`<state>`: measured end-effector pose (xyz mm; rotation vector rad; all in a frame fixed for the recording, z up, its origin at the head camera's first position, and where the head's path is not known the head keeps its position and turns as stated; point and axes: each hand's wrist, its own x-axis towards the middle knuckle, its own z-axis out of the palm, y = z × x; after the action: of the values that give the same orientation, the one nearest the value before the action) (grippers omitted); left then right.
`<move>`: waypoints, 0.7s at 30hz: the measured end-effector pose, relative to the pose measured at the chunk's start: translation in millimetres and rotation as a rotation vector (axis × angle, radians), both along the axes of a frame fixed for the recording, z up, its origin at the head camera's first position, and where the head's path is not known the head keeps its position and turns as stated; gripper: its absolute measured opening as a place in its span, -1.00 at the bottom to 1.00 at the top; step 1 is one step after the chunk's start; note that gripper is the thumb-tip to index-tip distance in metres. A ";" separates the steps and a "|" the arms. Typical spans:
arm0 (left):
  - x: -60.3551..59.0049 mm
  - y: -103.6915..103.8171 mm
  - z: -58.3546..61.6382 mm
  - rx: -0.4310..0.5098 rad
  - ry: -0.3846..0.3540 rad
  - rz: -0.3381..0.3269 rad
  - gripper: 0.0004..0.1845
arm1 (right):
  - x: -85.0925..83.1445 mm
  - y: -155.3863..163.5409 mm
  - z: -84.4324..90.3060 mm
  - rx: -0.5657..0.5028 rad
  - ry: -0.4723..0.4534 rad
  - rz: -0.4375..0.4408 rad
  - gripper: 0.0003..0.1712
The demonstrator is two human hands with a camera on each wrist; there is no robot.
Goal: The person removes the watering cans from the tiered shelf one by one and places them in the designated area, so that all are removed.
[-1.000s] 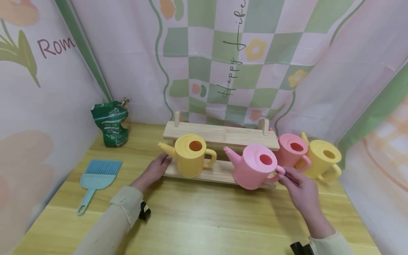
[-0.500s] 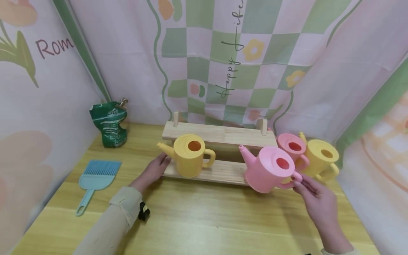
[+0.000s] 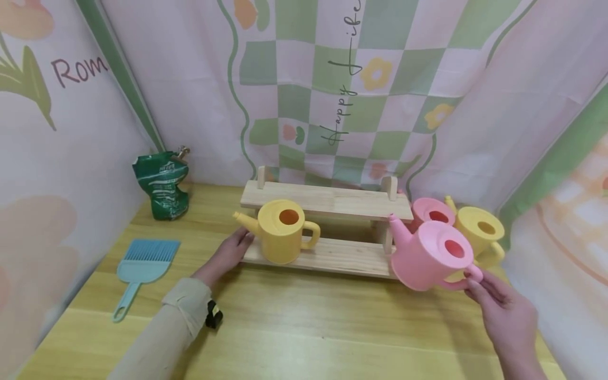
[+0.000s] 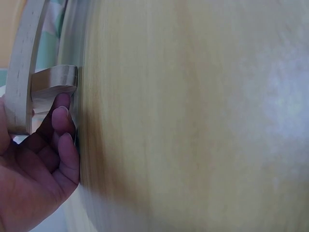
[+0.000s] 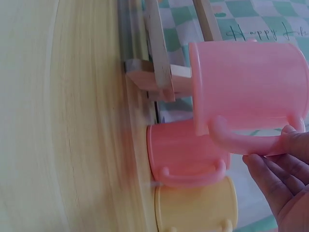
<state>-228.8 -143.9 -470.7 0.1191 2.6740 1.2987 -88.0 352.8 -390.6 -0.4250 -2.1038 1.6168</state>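
Note:
My right hand [image 3: 510,316] pinches the handle of a pink watering can [image 3: 427,258], held tilted above the table in front of the shelf's right end. In the right wrist view this watering can [image 5: 251,87] hangs clear of the tabletop, with thumb and fingers on its handle. At the left end of the two-tier wooden shelf [image 3: 351,257], my left hand [image 3: 230,252] grips the lower board. The left wrist view has its fingers curled under the board [image 4: 21,92]. A yellow watering can [image 3: 281,237] stands on the lower board, spout pointing left.
Right of the shelf stand another pink watering can [image 3: 423,208] and a yellow one [image 3: 475,227], partly hidden behind the held can. A blue-green brush [image 3: 142,264] lies on the table [image 3: 304,327] at left. Behind it stands a clipped green bag [image 3: 163,190].
My right hand has carried the pink watering can rightward, from over the lower board to past the shelf's right end. The left hand keeps its place.

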 end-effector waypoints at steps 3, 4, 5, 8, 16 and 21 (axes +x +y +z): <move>0.0 -0.1 -0.1 0.003 -0.004 -0.003 -0.32 | 2.2 7.0 1.3 -0.038 -0.014 -0.049 -0.56; 0.1 -0.1 -0.1 0.004 -0.007 -0.004 -0.31 | 3.1 9.3 1.5 -0.045 -0.017 -0.061 -0.55; 0.1 -0.2 -0.1 0.005 -0.008 -0.005 -0.31 | 4.0 11.7 1.6 -0.059 -0.020 -0.069 -0.55; 0.3 -0.4 0.0 0.006 -0.008 -0.007 -0.31 | 6.8 18.0 1.1 -0.097 -0.022 -0.086 -0.53; -0.1 0.1 0.5 -0.010 -0.007 -0.003 -0.31 | 10.7 30.8 -4.4 -0.079 -0.069 -0.136 -0.54; 0.1 0.0 0.3 -0.011 -0.006 -0.004 -0.31 | 12.8 37.7 -10.2 0.009 -0.148 -0.124 -0.49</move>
<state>-228.7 -143.9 -470.4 0.1186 2.6739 1.2807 -75.3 390.5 -400.8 -0.6765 -2.1442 1.5466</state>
